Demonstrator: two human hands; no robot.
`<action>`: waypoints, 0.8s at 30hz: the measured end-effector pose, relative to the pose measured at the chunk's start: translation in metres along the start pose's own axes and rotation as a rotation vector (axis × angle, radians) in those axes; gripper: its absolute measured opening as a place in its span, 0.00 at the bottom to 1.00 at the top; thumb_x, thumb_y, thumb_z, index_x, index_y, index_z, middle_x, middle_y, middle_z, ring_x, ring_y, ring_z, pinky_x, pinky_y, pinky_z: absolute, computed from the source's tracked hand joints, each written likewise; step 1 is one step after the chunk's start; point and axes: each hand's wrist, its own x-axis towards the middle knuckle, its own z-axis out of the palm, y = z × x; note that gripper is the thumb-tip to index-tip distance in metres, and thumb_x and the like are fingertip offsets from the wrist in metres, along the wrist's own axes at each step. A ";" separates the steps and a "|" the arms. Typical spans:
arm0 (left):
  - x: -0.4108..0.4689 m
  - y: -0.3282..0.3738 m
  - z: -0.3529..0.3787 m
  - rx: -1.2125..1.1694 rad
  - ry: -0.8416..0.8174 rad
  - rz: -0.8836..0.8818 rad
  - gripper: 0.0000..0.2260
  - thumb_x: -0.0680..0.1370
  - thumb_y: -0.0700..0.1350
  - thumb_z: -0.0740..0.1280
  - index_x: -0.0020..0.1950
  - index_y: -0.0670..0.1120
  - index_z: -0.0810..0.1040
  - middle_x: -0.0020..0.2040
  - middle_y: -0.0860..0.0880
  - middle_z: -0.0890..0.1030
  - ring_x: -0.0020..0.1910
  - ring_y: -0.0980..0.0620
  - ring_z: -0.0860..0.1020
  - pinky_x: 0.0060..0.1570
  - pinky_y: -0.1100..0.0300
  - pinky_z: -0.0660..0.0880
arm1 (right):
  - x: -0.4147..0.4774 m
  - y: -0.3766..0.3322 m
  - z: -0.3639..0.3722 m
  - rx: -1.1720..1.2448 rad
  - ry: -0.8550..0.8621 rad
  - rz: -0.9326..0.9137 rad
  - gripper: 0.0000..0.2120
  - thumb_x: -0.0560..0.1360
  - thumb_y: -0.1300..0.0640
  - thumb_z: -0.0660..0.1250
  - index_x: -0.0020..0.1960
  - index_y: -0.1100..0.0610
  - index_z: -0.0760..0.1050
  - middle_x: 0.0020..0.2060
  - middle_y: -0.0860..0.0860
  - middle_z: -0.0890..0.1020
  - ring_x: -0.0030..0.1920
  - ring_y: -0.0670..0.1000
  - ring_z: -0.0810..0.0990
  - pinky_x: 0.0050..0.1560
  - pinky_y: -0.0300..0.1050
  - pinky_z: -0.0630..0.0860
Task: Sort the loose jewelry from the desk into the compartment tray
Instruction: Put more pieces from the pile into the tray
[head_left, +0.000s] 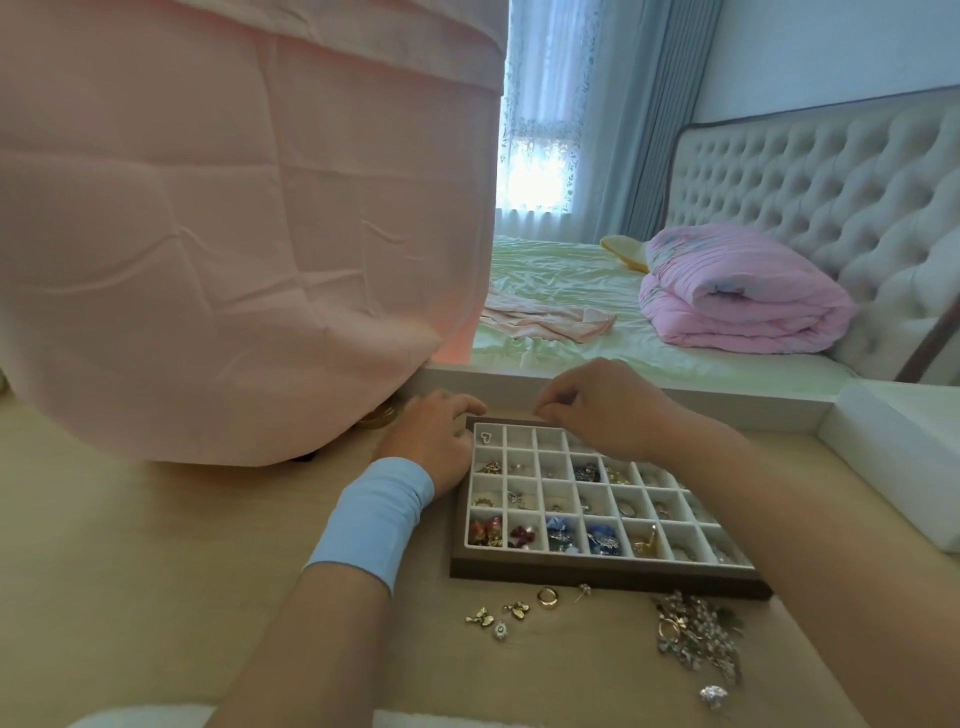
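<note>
Compartment tray (597, 574): dark wooden frame with white dividers, flat on the desk (156, 571), at centre right of the view.
Tray contents: most near and middle cells hold small pieces. The near row has red, blue and gold items. A white heart-shaped piece (485, 436) lies alone in the far-left cell.
Left hand (436, 441): at 10 o'clock of the tray, knuckles up. The fingers are curled round the far-left corner of the frame and the thumb lies against the tray's left side.
Wristband (376, 514): light blue, on the left wrist, just beside the tray's left wall.
Right hand (597, 405): at 12 o'clock of the tray, over the far rim. The fingers are curled, with thumb and forefinger tips drawn together. I cannot tell whether they hold a piece or the rim itself.
Loose jewelry, 6 o'clock of tray: gold ring (548, 596), small stud (584, 588), two gold bow-shaped charms (479, 617) and a small round pendant (500, 630), all on the desk near the front wall and apart from one another.
Loose jewelry, 5 o'clock of tray: a tangled rhinestone cluster (693, 634), with a silver sparkling piece (713, 695) lying apart on its near side.
Pink cloth (234, 234): draped over a large object at 10 o'clock of the view, its hem reaching the desk.
White block (893, 467): at 3 o'clock of the tray, well apart from it.
Folded pink quilt (737, 296): on the bed behind the desk, at 1 o'clock of the view.
</note>
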 end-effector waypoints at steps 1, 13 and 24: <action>-0.001 0.002 -0.001 0.072 -0.018 0.003 0.13 0.79 0.43 0.60 0.59 0.58 0.78 0.63 0.53 0.74 0.64 0.50 0.69 0.66 0.50 0.68 | -0.012 0.005 -0.006 0.021 0.011 0.003 0.09 0.80 0.50 0.67 0.56 0.49 0.85 0.52 0.44 0.85 0.51 0.45 0.81 0.59 0.46 0.76; -0.012 0.025 0.002 0.444 -0.155 -0.023 0.18 0.81 0.53 0.53 0.69 0.63 0.71 0.68 0.50 0.69 0.69 0.49 0.64 0.67 0.50 0.66 | -0.043 -0.005 0.004 0.028 -0.019 -0.040 0.11 0.82 0.53 0.63 0.59 0.47 0.83 0.58 0.43 0.83 0.56 0.45 0.80 0.62 0.46 0.76; -0.030 0.095 0.001 0.163 -0.084 0.262 0.04 0.78 0.53 0.62 0.50 0.60 0.76 0.51 0.58 0.77 0.48 0.56 0.76 0.51 0.54 0.78 | -0.079 0.017 -0.023 -0.005 -0.022 -0.027 0.08 0.80 0.48 0.67 0.54 0.45 0.85 0.46 0.41 0.83 0.46 0.44 0.81 0.55 0.47 0.79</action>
